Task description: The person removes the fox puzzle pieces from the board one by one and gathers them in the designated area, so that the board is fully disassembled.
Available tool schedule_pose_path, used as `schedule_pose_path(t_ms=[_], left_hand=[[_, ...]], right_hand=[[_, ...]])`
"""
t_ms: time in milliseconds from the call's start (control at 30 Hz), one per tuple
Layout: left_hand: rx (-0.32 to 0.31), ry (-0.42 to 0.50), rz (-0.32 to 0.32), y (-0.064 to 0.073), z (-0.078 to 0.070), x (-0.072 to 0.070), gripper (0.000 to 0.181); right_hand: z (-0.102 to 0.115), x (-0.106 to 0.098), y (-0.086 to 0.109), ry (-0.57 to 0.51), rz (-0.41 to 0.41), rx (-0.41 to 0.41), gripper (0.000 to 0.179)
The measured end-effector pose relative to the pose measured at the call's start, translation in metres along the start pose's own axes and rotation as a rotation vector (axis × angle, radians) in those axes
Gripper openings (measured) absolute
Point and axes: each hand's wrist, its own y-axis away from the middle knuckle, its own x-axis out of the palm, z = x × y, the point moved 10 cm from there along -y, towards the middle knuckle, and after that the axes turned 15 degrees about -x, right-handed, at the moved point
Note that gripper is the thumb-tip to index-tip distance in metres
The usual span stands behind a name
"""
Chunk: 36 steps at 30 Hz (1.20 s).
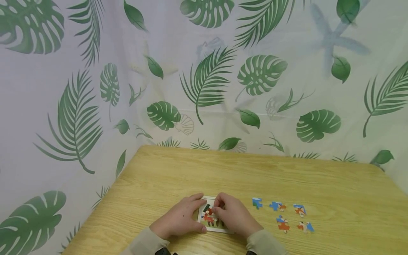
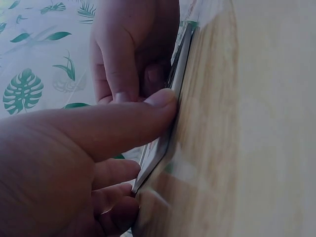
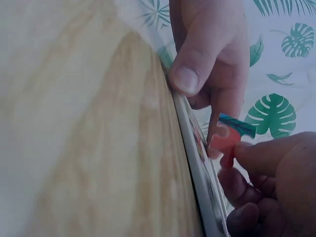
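Observation:
My left hand (image 1: 181,217) holds a small jigsaw puzzle tray (image 1: 219,230) at its left side, the thumb on the near corner and the fingers toward the far edge. The tray has a white border and a partly filled picture with red, green and brown parts. Over it, my right hand (image 1: 234,216) pinches a puzzle piece (image 3: 226,142) between thumb and fingers. That piece is red with a dark green and blue strip, and appears tilted above the tray surface in the right wrist view. The right hand hides the tray's right part.
Several loose puzzle pieces lie on the wooden table (image 1: 159,177) to the right of the tray, among them a blue and green one (image 1: 257,203) and a red and blue one (image 1: 282,224). A white leaf-print curtain (image 1: 216,131) stands behind and along the left.

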Motion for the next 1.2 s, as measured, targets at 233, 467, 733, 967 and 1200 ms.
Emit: schedule_pose_path(t_ms=[233,467,733,967,1200], left_hand=[[-0.005,0.006,0.011,0.000,-0.001,0.001,0.089],[-0.001,0.005,0.014,0.001,-0.003,0.002,0.096],[-0.008,-0.032,0.012,0.002,-0.003,0.001,0.096],[-0.008,-0.034,0.010,0.003,-0.001,0.000,0.096],[-0.006,-0.024,0.010,0.002,-0.001,0.000,0.096]], right_hand=[[-0.004,-0.011,0.001,-0.145,-0.032,0.041,0.011],[-0.002,-0.029,0.004,-0.068,-0.051,0.055,0.008],[-0.011,-0.055,0.020,-0.029,-0.066,0.069,0.009],[-0.021,-0.073,0.036,-0.025,-0.036,0.036,0.010],[-0.033,-0.090,0.052,0.053,-0.026,0.096,0.009]])
